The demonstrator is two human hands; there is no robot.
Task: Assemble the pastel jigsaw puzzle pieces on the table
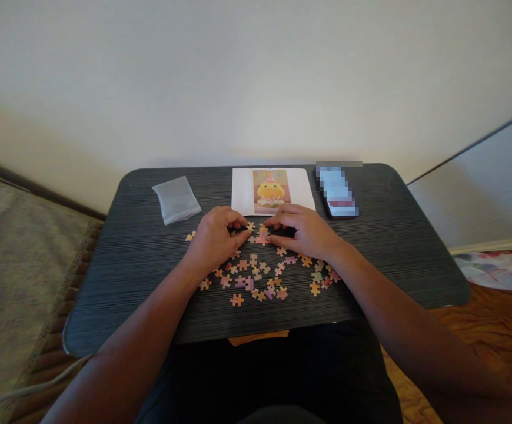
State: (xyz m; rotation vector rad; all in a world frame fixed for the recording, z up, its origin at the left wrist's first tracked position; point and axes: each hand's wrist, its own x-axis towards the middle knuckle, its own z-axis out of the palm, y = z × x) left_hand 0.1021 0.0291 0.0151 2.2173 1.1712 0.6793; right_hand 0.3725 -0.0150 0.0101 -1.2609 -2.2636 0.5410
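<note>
My left hand [220, 235] is closed in a pinch, its thumb and forefinger at the edge of a small jigsaw puzzle piece [250, 226]. Just to the right, my right hand [302, 228] grips a small cluster of joined jigsaw pieces [262, 235] between thumb and fingers. The piece and the cluster lie close together, though I cannot tell whether they touch. Nearer to me, several loose pieces [249, 283] in pink, orange and purple are scattered on the table. Some pieces are partly hidden under my hands and wrists.
Beyond my hands, a white sheet with a printed picture [272, 191] of a yellow character lies on the dark table [141, 259]. A clear plastic bag [177, 200] is at the left, a phone [338, 191] at the right. The wall [256, 82] stands behind the table.
</note>
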